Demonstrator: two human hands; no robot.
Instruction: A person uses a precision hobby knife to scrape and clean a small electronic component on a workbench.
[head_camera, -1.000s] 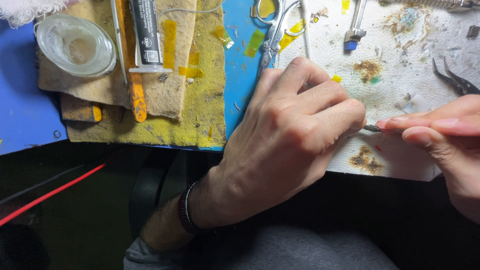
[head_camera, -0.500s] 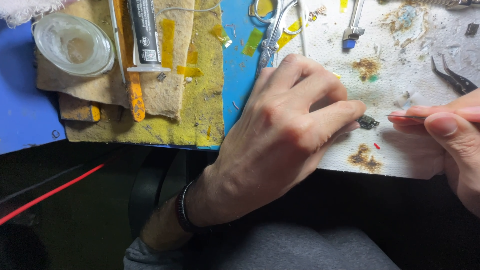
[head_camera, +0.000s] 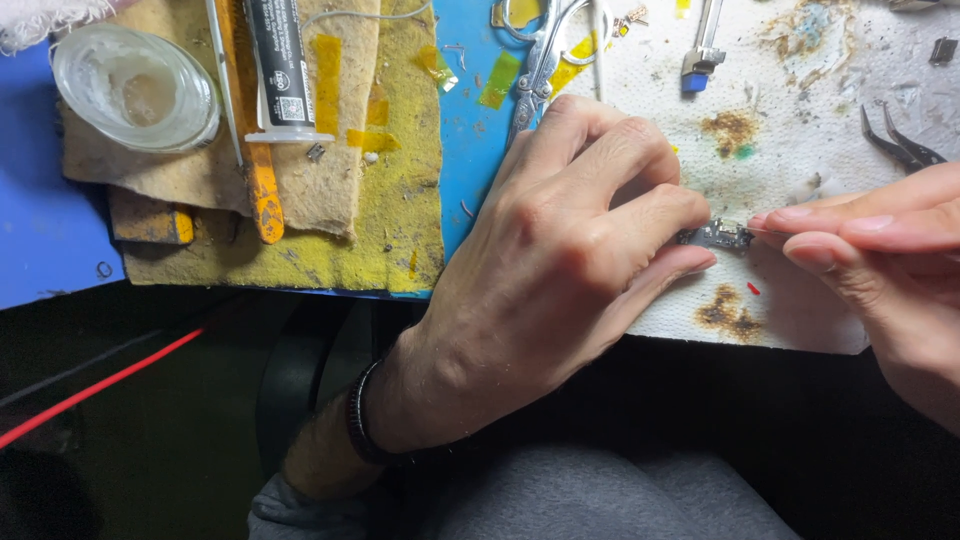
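Our left hand (head_camera: 560, 260) pinches a tiny dark component (head_camera: 716, 236) over the stained paper towel (head_camera: 800, 150); our right hand (head_camera: 870, 250) is closed on a thin tool — its tip hidden. One slip — the part could skid off.

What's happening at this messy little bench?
A person is working over a stained white paper towel. The left hand pinches a tiny dark metal part at its fingertips, and the right hand meets it from the other side; whether it holds a fine tool is too small to tell. Scissors, a black syringe and a small glass dish lie further back.
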